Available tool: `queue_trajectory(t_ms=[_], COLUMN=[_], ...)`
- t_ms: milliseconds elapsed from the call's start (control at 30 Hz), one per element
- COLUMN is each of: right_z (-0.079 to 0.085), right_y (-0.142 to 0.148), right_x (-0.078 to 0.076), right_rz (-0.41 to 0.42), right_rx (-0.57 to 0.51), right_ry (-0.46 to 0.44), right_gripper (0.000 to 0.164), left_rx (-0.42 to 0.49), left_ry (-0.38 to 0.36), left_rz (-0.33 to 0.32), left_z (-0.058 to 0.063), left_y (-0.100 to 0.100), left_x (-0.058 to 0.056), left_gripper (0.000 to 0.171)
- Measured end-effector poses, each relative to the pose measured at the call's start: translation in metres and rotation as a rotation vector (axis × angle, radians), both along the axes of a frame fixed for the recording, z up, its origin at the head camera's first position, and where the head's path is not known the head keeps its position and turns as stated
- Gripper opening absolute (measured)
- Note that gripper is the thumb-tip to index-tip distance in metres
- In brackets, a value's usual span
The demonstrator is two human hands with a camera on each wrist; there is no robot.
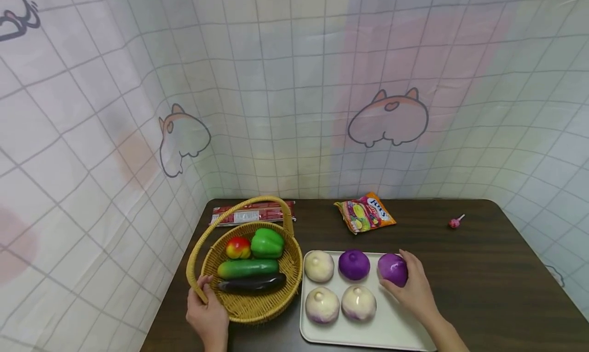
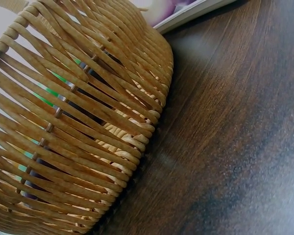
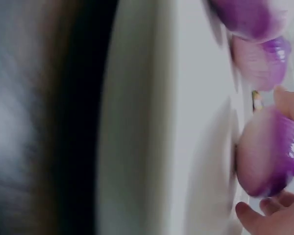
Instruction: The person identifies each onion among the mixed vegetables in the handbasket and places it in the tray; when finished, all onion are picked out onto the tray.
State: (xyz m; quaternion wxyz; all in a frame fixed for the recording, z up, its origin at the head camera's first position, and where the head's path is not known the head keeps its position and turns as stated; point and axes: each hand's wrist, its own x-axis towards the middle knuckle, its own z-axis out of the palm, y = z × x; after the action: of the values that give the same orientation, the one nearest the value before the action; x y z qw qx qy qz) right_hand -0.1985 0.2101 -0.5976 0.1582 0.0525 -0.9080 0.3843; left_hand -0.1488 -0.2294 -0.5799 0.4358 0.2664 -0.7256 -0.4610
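Note:
My left hand (image 1: 209,313) grips the yellow wicker basket (image 1: 248,319) at the near left, where its handle meets the rim. In the basket lie a red-yellow fruit (image 1: 238,247), a green bell pepper (image 1: 267,243), a cucumber (image 1: 248,268) and an eggplant (image 1: 253,284). The left wrist view shows the basket's woven side (image 2: 88,117) but no hand. At the tray's far right corner my right hand (image 1: 416,288) holds a purple turnip (image 1: 392,269) between thumb and fingers. Up close, that turnip (image 3: 264,152) is pale underneath and sits right at the tray surface.
The white tray (image 1: 391,331) also bears a purple turnip (image 1: 354,264) and several pale-side-up turnips (image 1: 322,305). Behind stand a red packet (image 1: 250,214), a candy bag (image 1: 366,213) and a lollipop (image 1: 454,222). A patterned cloth (image 1: 299,111) encloses the dark table (image 1: 497,280).

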Motion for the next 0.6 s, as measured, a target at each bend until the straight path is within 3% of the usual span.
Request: queue_trajectory(t_ms=[100,300,367,500,600], right_z=[0.0,0.006,0.01,0.019,0.033], right_y=[0.004,-0.001,-0.003,-0.004,0.0], right_x=[0.019,0.066,0.075,0.081,0.077], right_rz=[-0.079,-0.223,-0.246,-0.234,-0.156], right_rx=[-0.049,-0.269,-0.295,-0.267,-0.197], right_ry=[-0.026,-0.285,-0.321,-0.206,-0.07], right_gripper=[0.08,0.064,0.06,0.047,0.044], left_rx=[-0.008,-0.046,-0.046,0.005,0.028], left_ry=[-0.004,-0.02,-0.044,-0.138,-0.118], left_rz=[-0.011,-0.025,-0.031,-0.058,-0.074], left_z=[-0.002,0.0,0.002,0.013,0.031], left_y=[0.001,-0.012,-0.018,-0.027,-0.025], left_x=[0.0,-0.003,-0.003,0.0,0.005], left_gripper=[0.016,0.017,0.018,0.023,0.042])
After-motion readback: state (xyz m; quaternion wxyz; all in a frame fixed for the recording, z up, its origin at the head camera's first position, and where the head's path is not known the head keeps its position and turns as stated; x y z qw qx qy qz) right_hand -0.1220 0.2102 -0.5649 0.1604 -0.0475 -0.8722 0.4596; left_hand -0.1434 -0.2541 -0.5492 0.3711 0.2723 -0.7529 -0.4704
